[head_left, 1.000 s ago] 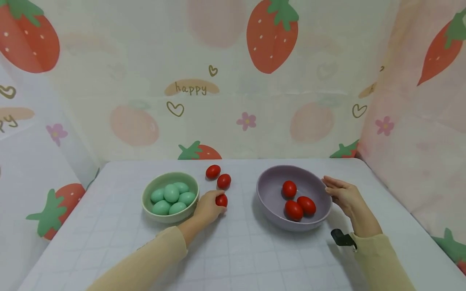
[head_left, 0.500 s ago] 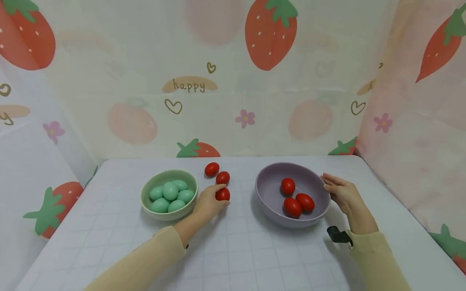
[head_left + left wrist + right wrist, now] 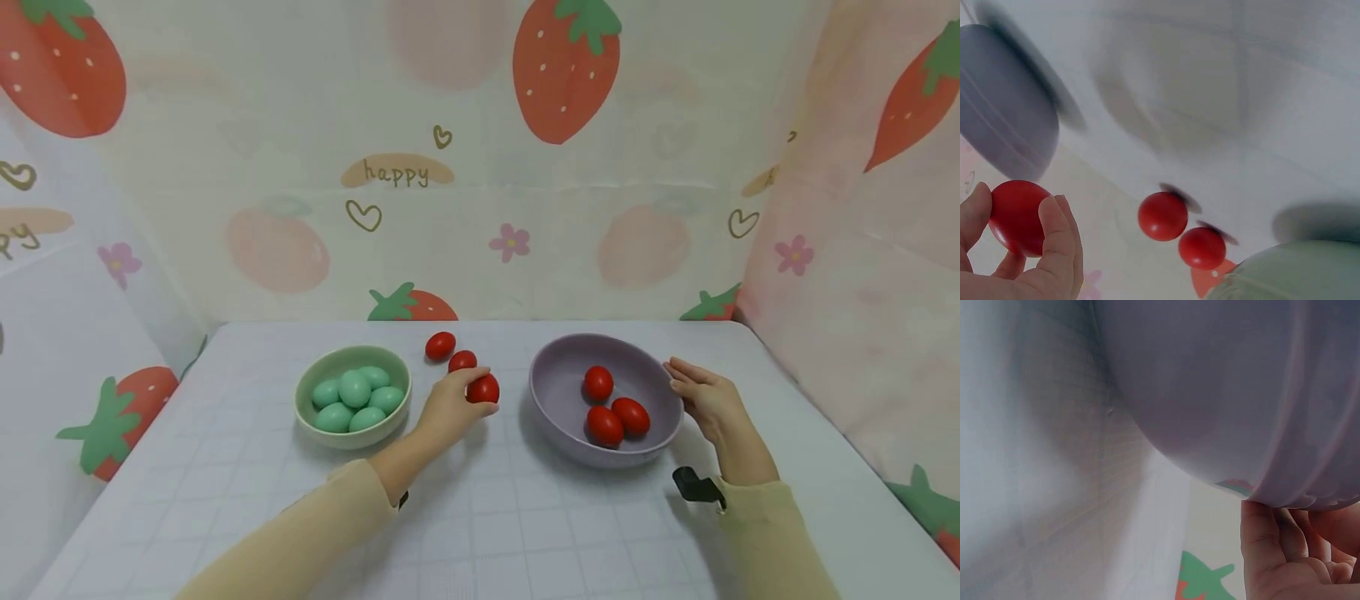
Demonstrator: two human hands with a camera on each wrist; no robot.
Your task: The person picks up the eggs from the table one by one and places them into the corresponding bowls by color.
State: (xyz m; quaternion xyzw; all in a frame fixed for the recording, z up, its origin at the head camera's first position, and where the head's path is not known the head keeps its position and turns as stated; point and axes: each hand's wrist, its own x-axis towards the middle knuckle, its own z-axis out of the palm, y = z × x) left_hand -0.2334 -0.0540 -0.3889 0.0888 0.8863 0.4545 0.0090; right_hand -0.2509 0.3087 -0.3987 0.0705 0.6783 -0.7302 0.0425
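Note:
My left hand (image 3: 447,406) pinches a red egg (image 3: 483,389) between thumb and fingers, held off the table between the two bowls. In the left wrist view, the same red egg (image 3: 1019,215) sits among the fingertips. My right hand (image 3: 712,406) touches the right side of the purple bowl (image 3: 558,433) near its rim, fingers fairly straight. The right wrist view shows the fingers (image 3: 1260,534) against the bowl's outer wall. Three red eggs (image 3: 598,383) lie inside that bowl. Behind my left hand are two more red eggs (image 3: 440,346) on the table, one partly hidden.
A light green bowl (image 3: 306,421) with several green eggs (image 3: 354,388) stands left of my left forearm. The white table (image 3: 487,533) has a faint grid pattern. Cloth walls (image 3: 300,125) printed with strawberries rise behind and at both sides.
My left hand has taken the nearest red egg off the table and moved it up and to the right. My right hand stays at the purple bowl.

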